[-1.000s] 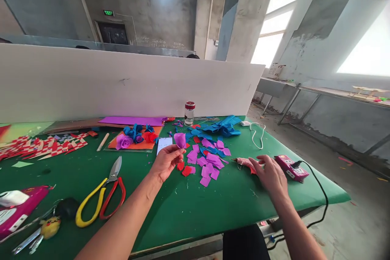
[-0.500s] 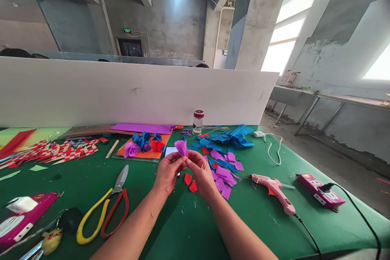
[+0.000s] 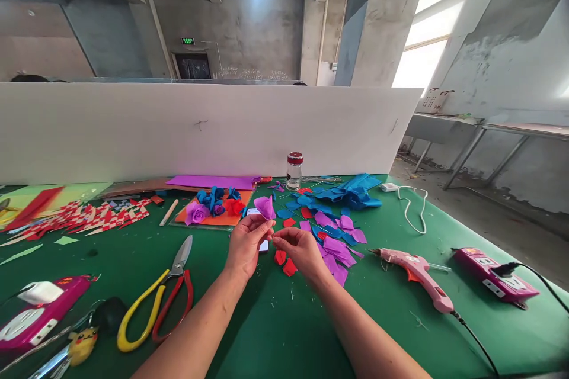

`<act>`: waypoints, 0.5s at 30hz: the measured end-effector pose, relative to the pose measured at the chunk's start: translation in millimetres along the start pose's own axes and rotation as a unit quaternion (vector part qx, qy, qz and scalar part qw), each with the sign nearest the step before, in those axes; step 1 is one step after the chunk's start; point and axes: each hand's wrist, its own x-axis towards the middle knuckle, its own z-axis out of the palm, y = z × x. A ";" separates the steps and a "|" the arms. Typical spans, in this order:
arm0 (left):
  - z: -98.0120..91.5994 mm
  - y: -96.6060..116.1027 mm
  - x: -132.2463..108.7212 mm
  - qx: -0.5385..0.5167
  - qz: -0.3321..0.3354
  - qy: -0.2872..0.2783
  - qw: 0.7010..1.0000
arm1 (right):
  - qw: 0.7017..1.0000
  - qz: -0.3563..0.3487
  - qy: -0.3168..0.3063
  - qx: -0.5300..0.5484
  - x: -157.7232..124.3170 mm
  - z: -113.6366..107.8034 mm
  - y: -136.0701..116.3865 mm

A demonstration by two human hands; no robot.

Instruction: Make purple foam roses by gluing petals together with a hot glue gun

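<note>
A small purple paper flower (image 3: 265, 208) rises from the fingertips of my left hand (image 3: 247, 243), which pinches it at its base. Close beside it on the right, my right hand (image 3: 302, 249) has thumb and finger pressed together just below the flower; whatever sits in that pinch is too small to make out. Loose purple paper petals (image 3: 338, 250) lie to the right of my hands, with red paper petals (image 3: 289, 267) just under them. Partly covered by my left hand is a phone (image 3: 264, 246) on the table.
Scissors (image 3: 180, 260) lie left on the green table (image 3: 275, 331), a pink glue gun (image 3: 420, 275) right. Power strips (image 3: 493, 275) sit at both sides. Behind are finished paper flowers (image 3: 208, 204), blue paper (image 3: 355, 192), a red-lidded jar (image 3: 294, 172) and a white board (image 3: 249, 130).
My right hand has drawn slightly down and away from the flower, opening a small gap between the hands. The flower leans a bit more to the right. The camera view has shifted slightly.
</note>
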 end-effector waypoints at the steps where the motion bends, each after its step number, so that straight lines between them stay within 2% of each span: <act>1: 0.0 0.0 -0.2 0.002 -0.003 -0.006 1.000 | 1.000 -0.002 0.007 0.002 0.1 0.1 0.0; 9: -1.9 3.2 0.7 0.017 -0.036 -0.056 0.998 | 0.999 -0.020 0.033 0.031 1.4 -1.4 -1.5; 15: -2.7 5.4 1.3 0.015 -0.060 -0.059 0.996 | 0.999 -0.030 0.034 0.030 0.0 -1.2 -5.9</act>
